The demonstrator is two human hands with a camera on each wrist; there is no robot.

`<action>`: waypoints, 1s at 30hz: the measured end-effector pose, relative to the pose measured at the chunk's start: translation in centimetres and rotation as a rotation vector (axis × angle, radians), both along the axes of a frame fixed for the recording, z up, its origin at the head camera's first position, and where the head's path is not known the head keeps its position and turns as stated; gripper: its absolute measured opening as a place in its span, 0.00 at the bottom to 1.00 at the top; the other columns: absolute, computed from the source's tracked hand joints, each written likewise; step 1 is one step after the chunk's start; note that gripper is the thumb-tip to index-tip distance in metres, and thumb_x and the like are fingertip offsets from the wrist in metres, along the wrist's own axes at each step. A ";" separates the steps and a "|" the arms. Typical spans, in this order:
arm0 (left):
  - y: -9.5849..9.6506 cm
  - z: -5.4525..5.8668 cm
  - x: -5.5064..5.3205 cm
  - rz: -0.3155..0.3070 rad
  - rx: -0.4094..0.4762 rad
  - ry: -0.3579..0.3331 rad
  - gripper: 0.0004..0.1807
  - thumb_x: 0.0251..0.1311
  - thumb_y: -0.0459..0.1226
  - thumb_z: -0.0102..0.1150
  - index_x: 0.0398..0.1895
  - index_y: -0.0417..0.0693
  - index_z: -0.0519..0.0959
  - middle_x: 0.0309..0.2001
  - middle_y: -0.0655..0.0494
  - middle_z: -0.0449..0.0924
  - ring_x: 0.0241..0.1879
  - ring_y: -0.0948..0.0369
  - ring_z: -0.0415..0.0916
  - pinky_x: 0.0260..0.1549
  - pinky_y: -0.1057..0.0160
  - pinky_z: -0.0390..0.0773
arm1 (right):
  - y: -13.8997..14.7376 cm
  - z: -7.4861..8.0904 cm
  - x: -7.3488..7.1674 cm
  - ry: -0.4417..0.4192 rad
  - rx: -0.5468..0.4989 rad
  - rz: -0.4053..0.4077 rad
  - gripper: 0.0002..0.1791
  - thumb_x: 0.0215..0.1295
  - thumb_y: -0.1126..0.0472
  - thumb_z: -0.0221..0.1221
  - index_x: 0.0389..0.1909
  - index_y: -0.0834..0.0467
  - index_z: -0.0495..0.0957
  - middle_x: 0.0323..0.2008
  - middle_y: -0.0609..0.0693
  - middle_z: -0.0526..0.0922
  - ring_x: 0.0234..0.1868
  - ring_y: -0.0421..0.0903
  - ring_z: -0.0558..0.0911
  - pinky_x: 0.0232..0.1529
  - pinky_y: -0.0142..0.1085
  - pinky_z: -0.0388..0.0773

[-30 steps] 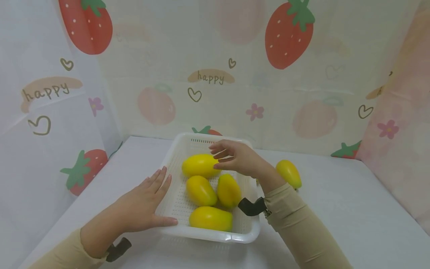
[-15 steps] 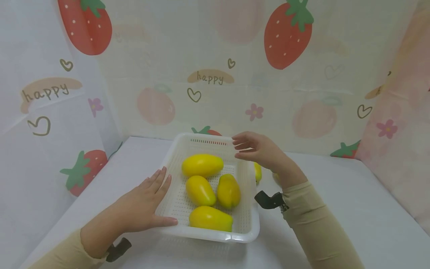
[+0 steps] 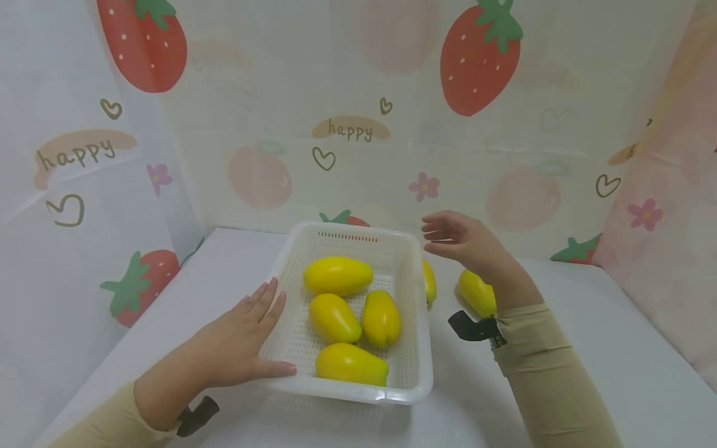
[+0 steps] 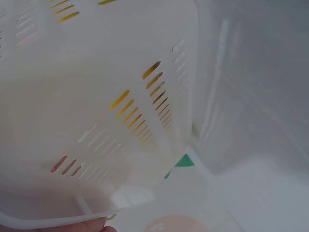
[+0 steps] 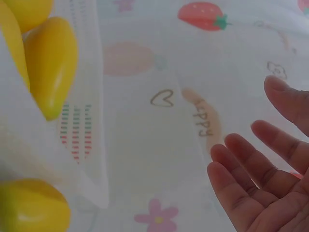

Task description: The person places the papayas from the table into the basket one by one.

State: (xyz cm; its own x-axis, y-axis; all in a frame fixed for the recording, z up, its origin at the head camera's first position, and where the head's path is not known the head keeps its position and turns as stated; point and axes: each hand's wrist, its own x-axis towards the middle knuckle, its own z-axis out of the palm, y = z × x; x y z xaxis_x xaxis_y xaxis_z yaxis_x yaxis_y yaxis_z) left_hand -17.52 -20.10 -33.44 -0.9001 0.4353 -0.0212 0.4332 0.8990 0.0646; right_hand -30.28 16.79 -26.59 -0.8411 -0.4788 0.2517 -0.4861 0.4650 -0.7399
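A white plastic basket (image 3: 421, 348) with slotted walls stands on the table. Inside lie several yellow papaya-like fruits (image 3: 338, 275) with greenish ends. My left hand (image 3: 232, 342) rests along the basket's left rim, fingers straight and thumb at the near corner; the left wrist view shows the basket's outer wall (image 4: 87, 96) and a bit of that hand at the rim. Past the far right corner, my right hand (image 3: 470, 242) hovers in the air with loosely bent fingers, holding nothing. In the right wrist view its palm and fingers (image 5: 241, 193) are spread apart.
Right of the basket, one yellow fruit (image 3: 429, 283) is partly hidden by its wall. Another yellow fruit (image 3: 476, 294) lies farther right, partly behind my right wrist. Printed cloth walls (image 3: 358, 180) enclose the white table (image 3: 594, 336) at the back and sides.
My right hand has moved from above the basket to the right, past its rim. The fruit beside the basket has come into view. My left hand and the basket have stayed put.
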 end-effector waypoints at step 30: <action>0.0 -0.2 0.0 0.003 -0.005 0.006 0.63 0.41 0.77 0.36 0.71 0.41 0.45 0.72 0.42 0.33 0.70 0.48 0.36 0.65 0.47 0.47 | 8.1 -4.0 -0.4 -0.097 0.028 -0.257 0.29 0.60 0.53 0.59 0.60 0.60 0.65 0.55 0.60 0.72 0.54 0.56 0.73 0.58 0.55 0.64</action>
State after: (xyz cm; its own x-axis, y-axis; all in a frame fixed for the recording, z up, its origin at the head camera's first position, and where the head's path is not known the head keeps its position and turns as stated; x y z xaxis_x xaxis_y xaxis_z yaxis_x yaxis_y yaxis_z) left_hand -17.54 -20.09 -33.59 -0.9017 0.4321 -0.0181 0.4305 0.9007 0.0581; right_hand -30.71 24.87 -30.55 -0.9553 -0.2524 0.1539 -0.2773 0.5845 -0.7625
